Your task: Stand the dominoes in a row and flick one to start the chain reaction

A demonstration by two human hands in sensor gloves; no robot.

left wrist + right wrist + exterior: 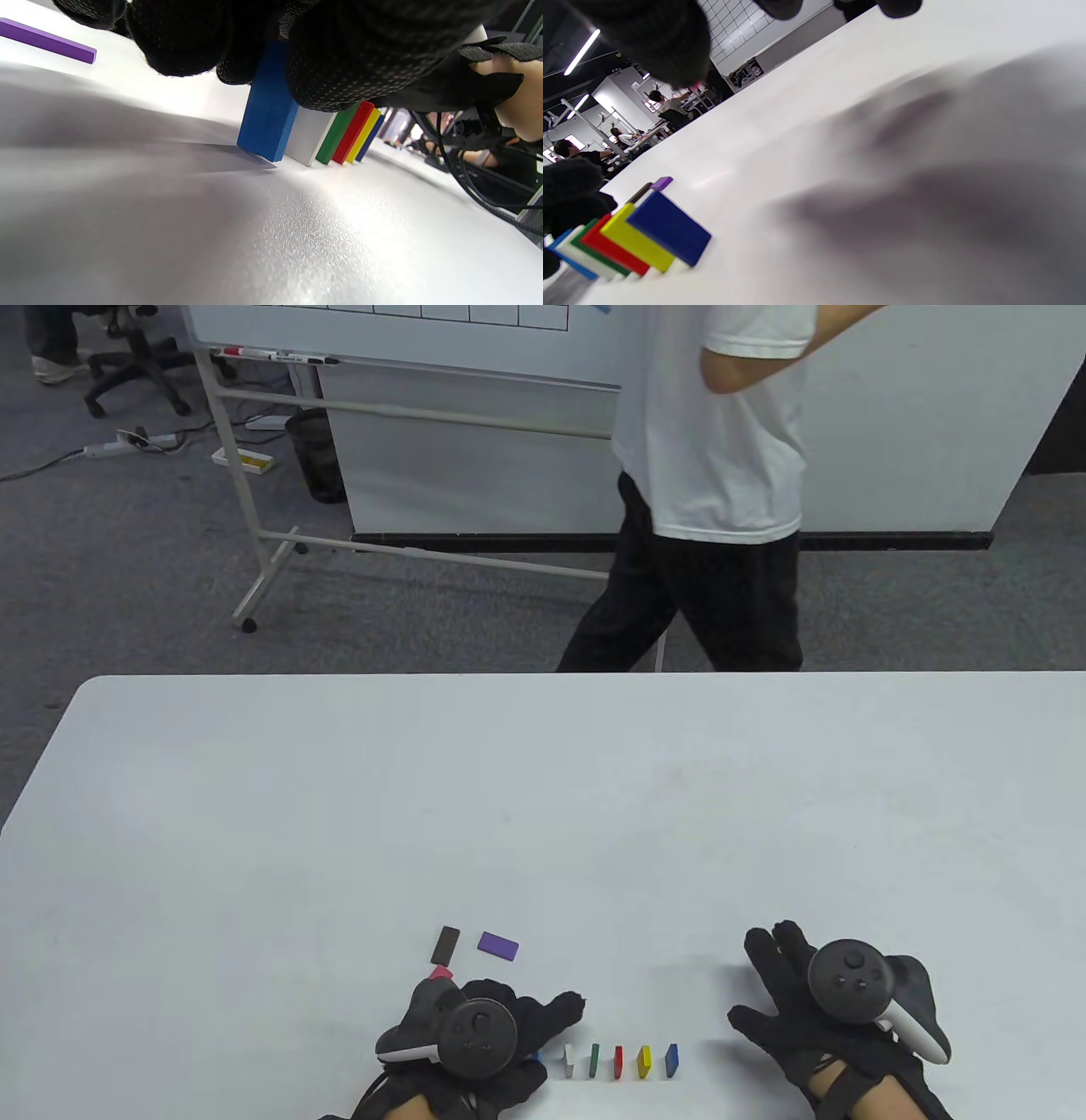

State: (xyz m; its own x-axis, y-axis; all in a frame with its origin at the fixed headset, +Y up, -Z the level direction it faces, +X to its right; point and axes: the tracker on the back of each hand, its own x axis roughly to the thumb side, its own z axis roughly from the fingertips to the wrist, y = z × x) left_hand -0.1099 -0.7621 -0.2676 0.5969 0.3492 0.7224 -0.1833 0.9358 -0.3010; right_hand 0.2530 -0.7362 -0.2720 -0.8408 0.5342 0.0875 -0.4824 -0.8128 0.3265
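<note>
A row of dominoes stands near the table's front edge: white (568,1060), green (595,1060), red (618,1062), yellow (644,1061) and dark blue (672,1060). At the row's left end my left hand (509,1035) pinches the top of a lighter blue domino (267,110), which stands upright beside the white one (309,135). My right hand (780,984) lies flat on the table to the right of the row, fingers spread, holding nothing. A brown domino (445,945) and a purple domino (498,946) lie flat behind my left hand. A pink piece (439,973) peeks out from under it.
A person in a white T-shirt (721,432) walks past just beyond the table's far edge (543,676). A whiteboard on a wheeled stand (254,475) is behind them. The white tabletop (543,831) stretches wide beyond the dominoes.
</note>
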